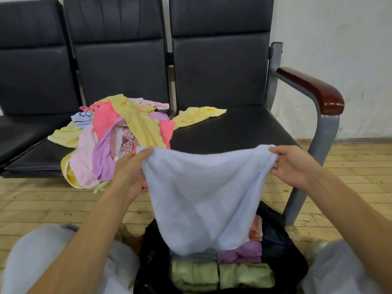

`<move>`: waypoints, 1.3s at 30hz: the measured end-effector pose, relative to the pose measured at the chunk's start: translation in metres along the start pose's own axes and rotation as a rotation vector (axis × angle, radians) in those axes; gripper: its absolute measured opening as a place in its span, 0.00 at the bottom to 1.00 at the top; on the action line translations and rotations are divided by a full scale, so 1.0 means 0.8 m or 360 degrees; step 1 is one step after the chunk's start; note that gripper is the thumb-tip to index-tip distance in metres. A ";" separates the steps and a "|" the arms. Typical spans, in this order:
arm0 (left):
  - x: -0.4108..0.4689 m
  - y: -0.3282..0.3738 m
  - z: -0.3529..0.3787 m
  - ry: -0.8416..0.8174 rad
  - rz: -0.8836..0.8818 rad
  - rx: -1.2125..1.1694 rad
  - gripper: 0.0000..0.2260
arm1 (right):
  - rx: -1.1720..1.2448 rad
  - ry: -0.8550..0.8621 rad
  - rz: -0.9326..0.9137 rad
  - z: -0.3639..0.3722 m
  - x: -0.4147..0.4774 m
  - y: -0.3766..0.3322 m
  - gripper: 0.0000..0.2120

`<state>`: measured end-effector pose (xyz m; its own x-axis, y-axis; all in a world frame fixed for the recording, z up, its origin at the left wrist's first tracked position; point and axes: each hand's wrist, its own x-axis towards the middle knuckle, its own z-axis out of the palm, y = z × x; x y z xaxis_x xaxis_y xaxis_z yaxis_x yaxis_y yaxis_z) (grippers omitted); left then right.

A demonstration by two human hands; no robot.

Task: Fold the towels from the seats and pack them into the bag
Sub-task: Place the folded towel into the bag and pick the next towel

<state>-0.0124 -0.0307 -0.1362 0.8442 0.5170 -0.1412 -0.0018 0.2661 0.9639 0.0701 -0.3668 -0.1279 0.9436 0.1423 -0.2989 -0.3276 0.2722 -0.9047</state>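
A pale blue towel (201, 194) hangs in the air in front of the seats, stretched between both hands. My left hand (130, 168) pinches its upper left corner and my right hand (290, 164) pinches its upper right corner. The towel's lower end droops over the open black bag (282, 240) on the floor between my knees. Inside the bag lie folded green towels (220, 276), a folded purple towel (241, 253) and an orange-pink one (255, 230). A heap of unfolded yellow, pink, coral and purple towels (118, 136) sits on the middle black seat.
A row of three black padded seats (233, 128) stands against a white wall, with a grey metal frame and a brown armrest (314, 90) on the right. One yellow towel (199, 115) spreads onto the right seat. The floor is pale wood planks (42, 200).
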 end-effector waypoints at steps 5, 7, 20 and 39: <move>-0.006 0.006 0.000 -0.0192 0.0237 0.0091 0.12 | 0.0200 0.0091 -0.0125 0.002 -0.005 -0.005 0.16; -0.009 0.006 -0.001 -0.0158 0.0429 0.0402 0.12 | 0.0206 0.0194 -0.0163 0.001 -0.006 -0.005 0.16; -0.012 0.020 -0.003 0.0143 0.0709 0.0939 0.07 | -0.0436 0.0583 -0.0369 0.012 0.002 0.002 0.12; -0.003 0.016 0.000 0.0186 0.0433 0.0526 0.02 | -0.0807 0.0459 -0.0660 -0.007 -0.016 -0.014 0.02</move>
<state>-0.0146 -0.0289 -0.1234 0.7704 0.6258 0.1214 -0.0280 -0.1571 0.9872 0.0621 -0.3770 -0.1156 0.9836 -0.1531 0.0952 0.0571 -0.2367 -0.9699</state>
